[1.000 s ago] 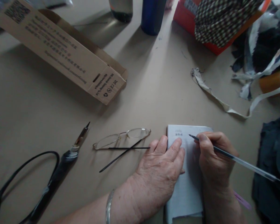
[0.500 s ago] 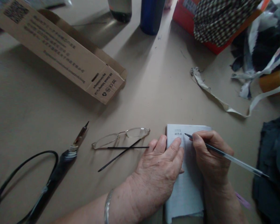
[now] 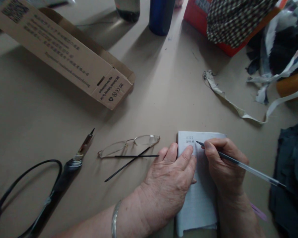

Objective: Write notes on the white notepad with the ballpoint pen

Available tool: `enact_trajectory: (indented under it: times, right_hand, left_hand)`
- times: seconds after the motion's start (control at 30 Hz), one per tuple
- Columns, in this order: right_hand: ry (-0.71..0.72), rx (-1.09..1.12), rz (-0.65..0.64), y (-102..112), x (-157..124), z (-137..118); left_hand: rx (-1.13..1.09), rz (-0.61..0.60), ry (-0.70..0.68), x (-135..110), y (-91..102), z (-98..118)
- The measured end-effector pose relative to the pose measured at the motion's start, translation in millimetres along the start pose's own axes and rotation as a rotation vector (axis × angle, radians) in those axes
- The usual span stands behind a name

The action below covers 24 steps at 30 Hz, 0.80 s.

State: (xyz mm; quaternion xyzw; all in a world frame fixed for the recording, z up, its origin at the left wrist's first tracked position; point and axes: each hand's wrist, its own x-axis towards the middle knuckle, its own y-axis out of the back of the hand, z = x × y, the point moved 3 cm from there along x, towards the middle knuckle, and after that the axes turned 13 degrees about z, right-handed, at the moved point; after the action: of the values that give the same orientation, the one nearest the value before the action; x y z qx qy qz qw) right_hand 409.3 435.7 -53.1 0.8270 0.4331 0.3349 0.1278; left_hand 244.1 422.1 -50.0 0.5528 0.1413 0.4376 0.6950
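A white notepad (image 3: 198, 205) lies on the table with small dark writing near its top edge. My right hand (image 3: 224, 165) is closed around a pen (image 3: 253, 170) with a clear barrel, its tip at the end of the lower written line. Flat across the pad's left side rests my left hand (image 3: 170, 178), fingers stretched out, with a silver bracelet (image 3: 115, 218) on its wrist. Just left of those fingers, eyeglasses (image 3: 130, 142) with thin frames and dark temple tips lie with their arms crossed.
A soldering iron (image 3: 72, 168) with a black cable lies at left. Behind it is a long cardboard box (image 3: 72, 62). A blue cup (image 3: 161, 16) and a glass container (image 3: 127, 10) stand at the back. On the right are a red box (image 3: 196, 19), fabric strips (image 3: 238, 110) and dark cloth (image 3: 290, 175).
The pen tip has shifted very slightly left and up along the written line. Both hands otherwise keep their places, and the whole view has moved a little.
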Motion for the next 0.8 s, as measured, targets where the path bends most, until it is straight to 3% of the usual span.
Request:
enact_trajectory:
  times: [0.8]
  right_hand:
    - [0.006, 0.018, -0.020, -1.3, 0.8, -0.5]
  left_hand:
    - [-0.002, 0.001, 0.005, 0.7, 2.1, 0.8]
